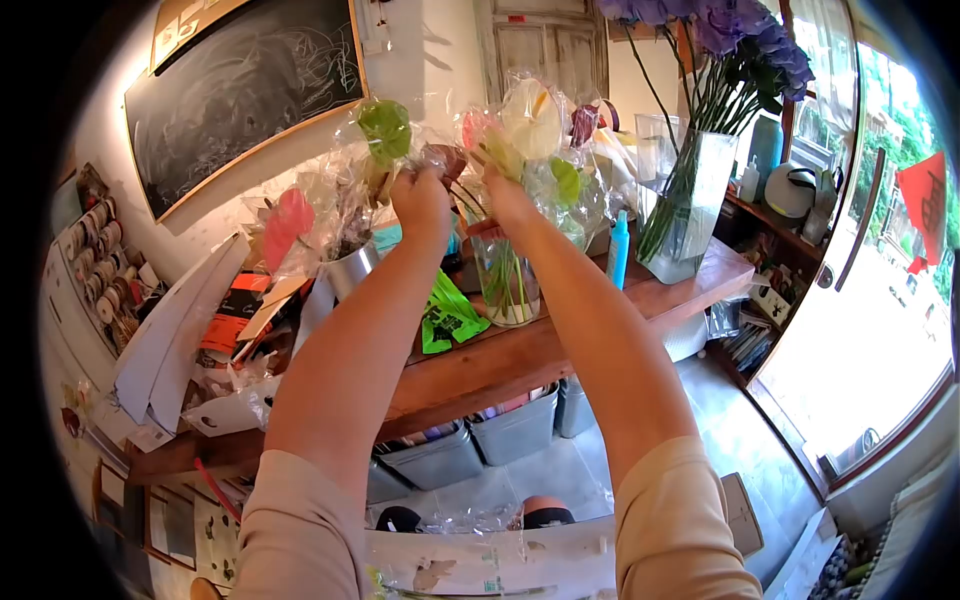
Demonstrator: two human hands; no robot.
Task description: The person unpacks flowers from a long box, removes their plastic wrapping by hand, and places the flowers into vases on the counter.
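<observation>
My left hand (pixel 420 200) is closed at a dark reddish anthurium (pixel 443 160) in clear wrap; its fingertips are partly hidden. Just to its right, my right hand (pixel 508 208) has its fingers bent around flower stems above a glass vase (pixel 508 290) with green stems inside. A pale cream anthurium (pixel 532 118) in cellophane rises behind my right hand. Close behind my left hand stands a green anthurium (pixel 384 130), also wrapped. Farther left, a pink anthurium (pixel 289 228) leans over a silver metal pot (pixel 352 270).
A tall clear vase (pixel 690 205) of purple flowers (pixel 725 35) stands right on the wooden table (pixel 470 365), near a blue spray bottle (pixel 618 250). A bright green packet (pixel 450 318) lies at the front. Grey bins (pixel 515 428) sit underneath. Cardboard and papers (pixel 175 345) crowd the left.
</observation>
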